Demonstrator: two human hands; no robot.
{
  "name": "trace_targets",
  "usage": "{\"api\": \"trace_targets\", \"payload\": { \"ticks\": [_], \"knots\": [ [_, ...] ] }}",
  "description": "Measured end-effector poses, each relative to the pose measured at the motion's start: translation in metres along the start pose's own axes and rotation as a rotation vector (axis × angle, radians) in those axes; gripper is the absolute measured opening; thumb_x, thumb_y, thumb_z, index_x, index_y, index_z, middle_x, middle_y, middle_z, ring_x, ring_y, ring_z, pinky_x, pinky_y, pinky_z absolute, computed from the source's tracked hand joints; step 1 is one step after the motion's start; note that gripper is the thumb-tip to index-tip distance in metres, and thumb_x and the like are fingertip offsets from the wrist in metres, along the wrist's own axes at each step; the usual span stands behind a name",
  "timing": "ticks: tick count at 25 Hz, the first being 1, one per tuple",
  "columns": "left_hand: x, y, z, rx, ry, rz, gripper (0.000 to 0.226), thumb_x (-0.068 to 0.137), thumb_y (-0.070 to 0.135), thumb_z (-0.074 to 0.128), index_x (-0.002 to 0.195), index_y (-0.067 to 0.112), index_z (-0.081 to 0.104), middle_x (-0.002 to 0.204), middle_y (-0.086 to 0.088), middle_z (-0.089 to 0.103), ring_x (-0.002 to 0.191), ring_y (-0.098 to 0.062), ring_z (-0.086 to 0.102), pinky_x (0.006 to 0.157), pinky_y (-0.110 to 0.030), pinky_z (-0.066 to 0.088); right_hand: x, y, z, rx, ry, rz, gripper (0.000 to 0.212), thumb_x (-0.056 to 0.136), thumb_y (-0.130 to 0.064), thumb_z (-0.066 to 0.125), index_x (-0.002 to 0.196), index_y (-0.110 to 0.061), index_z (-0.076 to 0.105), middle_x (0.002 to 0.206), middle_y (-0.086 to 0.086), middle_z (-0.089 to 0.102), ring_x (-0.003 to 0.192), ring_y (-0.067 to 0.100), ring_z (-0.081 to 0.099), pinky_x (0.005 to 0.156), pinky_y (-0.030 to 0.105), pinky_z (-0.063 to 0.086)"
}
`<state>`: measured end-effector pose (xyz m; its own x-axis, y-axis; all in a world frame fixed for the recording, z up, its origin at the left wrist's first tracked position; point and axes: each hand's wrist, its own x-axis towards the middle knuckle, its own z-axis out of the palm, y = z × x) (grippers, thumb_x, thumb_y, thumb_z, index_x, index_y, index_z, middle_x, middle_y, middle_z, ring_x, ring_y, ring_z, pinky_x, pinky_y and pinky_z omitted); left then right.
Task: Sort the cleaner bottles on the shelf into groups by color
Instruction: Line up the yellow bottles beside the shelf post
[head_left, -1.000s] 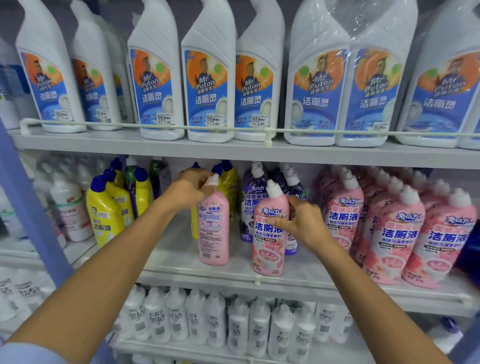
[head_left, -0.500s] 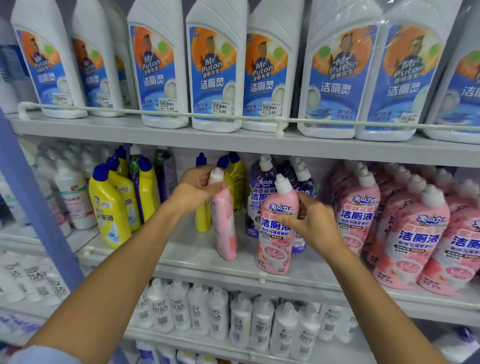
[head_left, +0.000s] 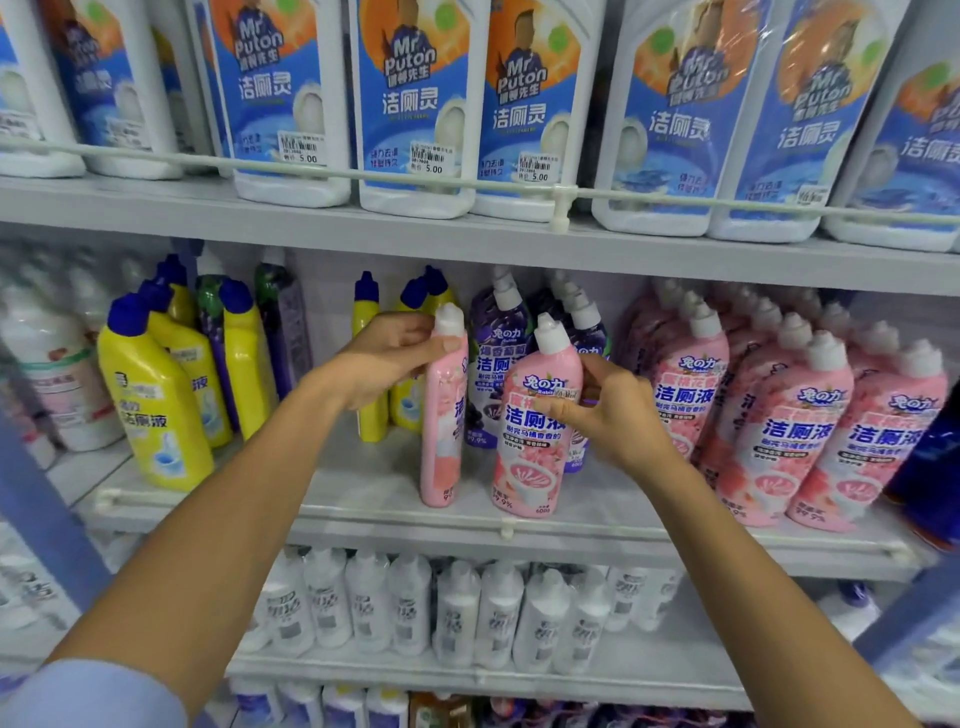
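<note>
Pink bottle (head_left: 442, 447), neck in left grip (head_left: 385, 358)

pink bottles (head_left: 535, 415), white caps (head_left: 550, 335), yellow bottles (head_left: 150, 395).

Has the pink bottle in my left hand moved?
Yes. The pink bottle turned its label rightward and edged right, toward the rail clip.

Above the fingers (head_left: 566, 410), big white bottles (head_left: 415, 104) run off the top edge. The left hand (head_left: 384, 358), gripping a slim pink bottle (head_left: 441, 441), covers a yellow bottle's (head_left: 371, 423) middle; the right hand's (head_left: 618, 415) broad pink bottle (head_left: 530, 467) half hides purple bottles (head_left: 491, 332).
</note>
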<state>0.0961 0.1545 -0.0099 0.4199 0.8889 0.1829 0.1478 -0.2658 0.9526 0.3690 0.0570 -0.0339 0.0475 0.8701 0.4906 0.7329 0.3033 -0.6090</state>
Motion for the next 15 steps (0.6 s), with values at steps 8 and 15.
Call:
{"api": "trace_targets", "payload": {
  "ticks": [8, 15],
  "knots": [
    [-0.018, -0.010, 0.025, 0.083, 0.229, 0.006, 0.033, 0.075, 0.034, 0.088, 0.101, 0.016, 0.077, 0.094, 0.007, 0.079, 0.087, -0.008, 0.075, 0.077, -0.024, 0.061, 0.002, 0.009, 0.002, 0.020, -0.002, -0.012, 0.058, 0.068, -0.055, 0.080, 0.110, -0.016, 0.068, 0.093, -0.007, 0.076, 0.083, -0.002, 0.068, 0.065, 0.003, 0.047],
    [-0.021, -0.026, 0.032, -0.071, 0.106, 0.045, 0.032, 0.085, 0.008, 0.078, 0.115, 0.012, 0.066, 0.103, -0.004, 0.077, 0.094, -0.016, 0.073, 0.070, -0.025, 0.059, 0.005, 0.014, 0.002, 0.029, -0.019, -0.026, 0.059, 0.069, -0.057, 0.081, 0.109, -0.017, 0.067, 0.094, -0.011, 0.075, 0.081, -0.005, 0.067, 0.069, 0.003, 0.048]
  ]
}}
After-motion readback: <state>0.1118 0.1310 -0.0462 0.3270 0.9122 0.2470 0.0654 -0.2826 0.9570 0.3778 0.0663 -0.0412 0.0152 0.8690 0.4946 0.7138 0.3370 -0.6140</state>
